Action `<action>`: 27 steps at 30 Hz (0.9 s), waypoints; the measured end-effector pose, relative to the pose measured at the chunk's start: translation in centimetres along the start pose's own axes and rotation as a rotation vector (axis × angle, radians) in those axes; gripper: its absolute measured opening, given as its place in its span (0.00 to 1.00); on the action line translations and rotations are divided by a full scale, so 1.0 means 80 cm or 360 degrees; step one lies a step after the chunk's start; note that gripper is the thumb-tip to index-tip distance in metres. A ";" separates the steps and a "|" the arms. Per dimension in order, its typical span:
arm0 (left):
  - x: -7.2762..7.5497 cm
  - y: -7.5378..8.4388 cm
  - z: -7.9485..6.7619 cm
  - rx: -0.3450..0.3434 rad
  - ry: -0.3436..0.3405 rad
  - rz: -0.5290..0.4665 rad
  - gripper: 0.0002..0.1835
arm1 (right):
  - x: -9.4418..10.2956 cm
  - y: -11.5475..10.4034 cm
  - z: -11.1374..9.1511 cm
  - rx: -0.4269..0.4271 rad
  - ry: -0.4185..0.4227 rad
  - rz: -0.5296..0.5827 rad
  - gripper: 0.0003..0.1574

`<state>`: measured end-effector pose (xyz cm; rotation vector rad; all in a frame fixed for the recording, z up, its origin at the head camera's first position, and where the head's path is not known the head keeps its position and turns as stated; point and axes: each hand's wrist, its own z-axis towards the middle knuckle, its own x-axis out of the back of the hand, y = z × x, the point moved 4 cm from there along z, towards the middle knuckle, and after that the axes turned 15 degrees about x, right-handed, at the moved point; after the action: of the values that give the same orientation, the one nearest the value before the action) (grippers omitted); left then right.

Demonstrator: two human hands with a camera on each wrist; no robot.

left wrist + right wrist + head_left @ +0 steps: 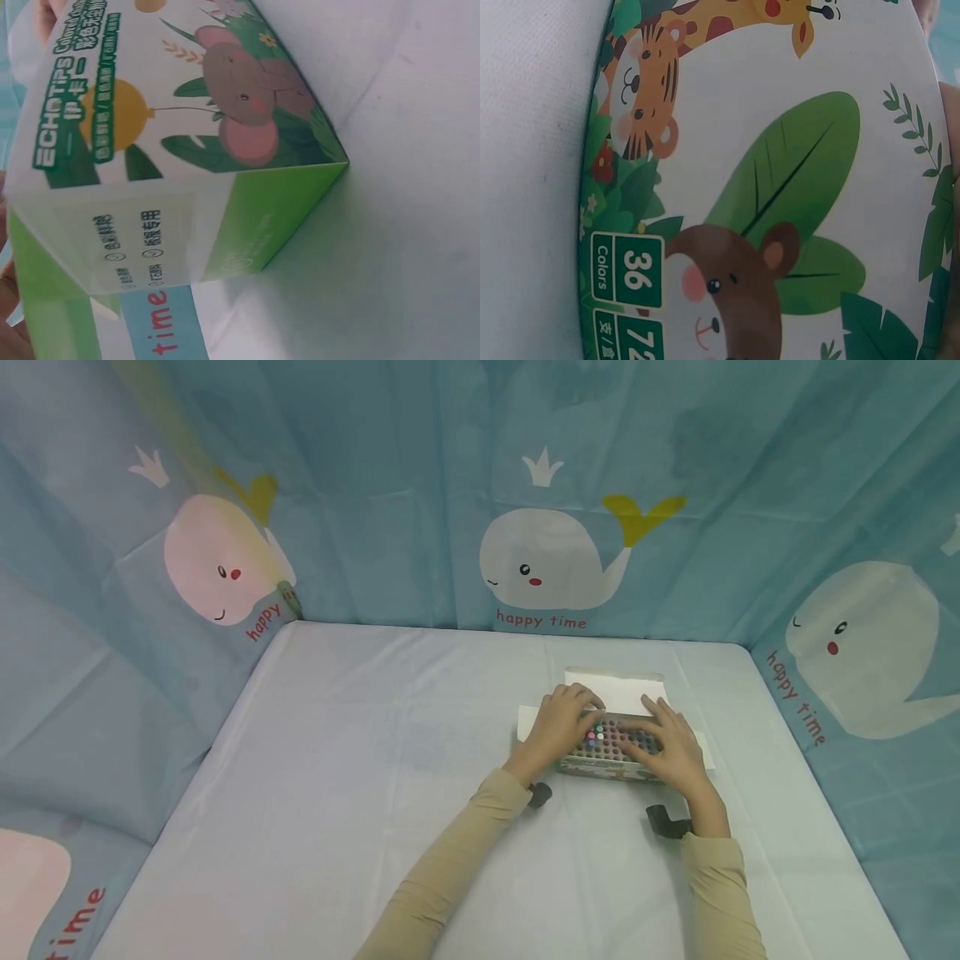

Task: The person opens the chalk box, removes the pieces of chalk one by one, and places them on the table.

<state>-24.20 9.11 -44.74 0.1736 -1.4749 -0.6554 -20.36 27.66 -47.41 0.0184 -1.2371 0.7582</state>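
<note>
"Fingers of the left hand bend over the left end of the cardboard box, with the thumb close to the pegs. Whether they pinch anything, I cannot tell."

"And the right hand?"

"Its fingers are spread loosely and reach across the right part of the box top. I see nothing gripped there."

"What lies between the two hands?"

"Rows of small round ends, mostly dark. Toward the left, a few coloured ends show pink, blue and pale tones."

"How does the box stand?"

"On the white table, right of its middle, with the top uncovered. A white lid flap extends at the back, a left flap and a right flap at the ends."

"Any printing?"

"The left wrist view shows an elephant beside a yellow balloon; the right wrist view shows a tiger, a bear and a '36 Colors' label."

"Farther out?"

"Tan sleeves cover both forearms, and black pieces sit by the wrists. Behind the table hangs a blue curtain printed with whales."
</note>
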 end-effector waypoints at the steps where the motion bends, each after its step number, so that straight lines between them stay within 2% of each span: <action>1: 0.002 0.000 0.000 -0.0011 0.0018 -0.0060 0.13 | 0.000 0.000 0.000 0.0003 0.0003 -0.0001 0.23; 11: 0.034 -0.008 -0.008 -0.0067 0.0179 -0.0649 0.11 | 0.001 -0.001 0.000 0.0004 0.0031 -0.0012 0.23; 17: 0.055 -0.031 -0.019 0.0122 0.0168 -0.0984 0.12 | 0.001 -0.001 0.000 0.0017 0.0055 -0.0005 0.22; 20: 0.067 -0.047 -0.024 0.0169 0.0201 -0.1036 0.12 | 0.001 0.000 0.000 0.0015 0.0053 -0.0008 0.22; 27: 0.087 -0.089 -0.037 0.0304 0.0284 -0.1021 0.09 | -0.001 0.002 -0.001 0.0002 0.0037 -0.0018 0.21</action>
<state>-23.81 -1.08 -42.60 0.8560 -1.3018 -0.9795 -20.39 27.77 -47.54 0.0176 -1.2136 0.7475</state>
